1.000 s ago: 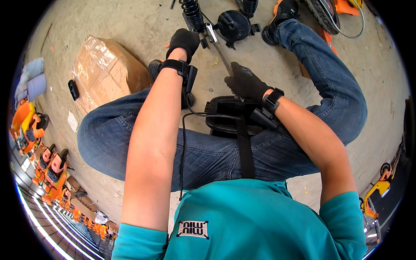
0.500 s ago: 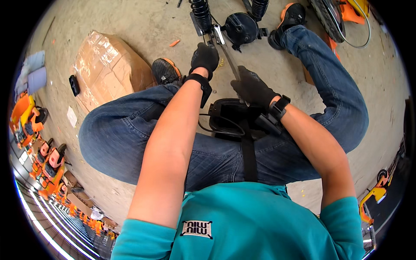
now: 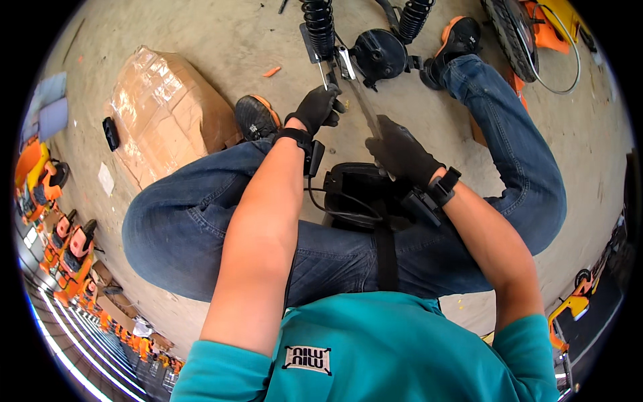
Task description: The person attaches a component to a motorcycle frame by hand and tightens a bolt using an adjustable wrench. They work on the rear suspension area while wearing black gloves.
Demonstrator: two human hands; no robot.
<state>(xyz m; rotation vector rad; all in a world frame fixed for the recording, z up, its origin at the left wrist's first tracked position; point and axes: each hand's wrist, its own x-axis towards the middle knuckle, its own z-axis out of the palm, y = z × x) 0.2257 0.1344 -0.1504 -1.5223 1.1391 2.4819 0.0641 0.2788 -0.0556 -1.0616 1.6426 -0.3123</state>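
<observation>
My right hand, in a black glove, is wrapped round the shank of a long metal wrench. The wrench's bright far end lies at the lower part of a black vehicle assembly, between a coil spring shock absorber and a round black hub. My left hand, gloved too, is closed at the near end of a slim shiny metal rod below that shock absorber. The glove hides how the fingers grip it.
A large taped cardboard box lies left of my left shoe. An open black case stands between my legs. A second shock absorber rises beyond the hub. A tyre and an orange-yellow vehicle are at the far right.
My left hand has shifted slightly nearer and away from the wrench's end, showing the slim rod. My right hand keeps its grip on the wrench. The whole view has shifted a little.
</observation>
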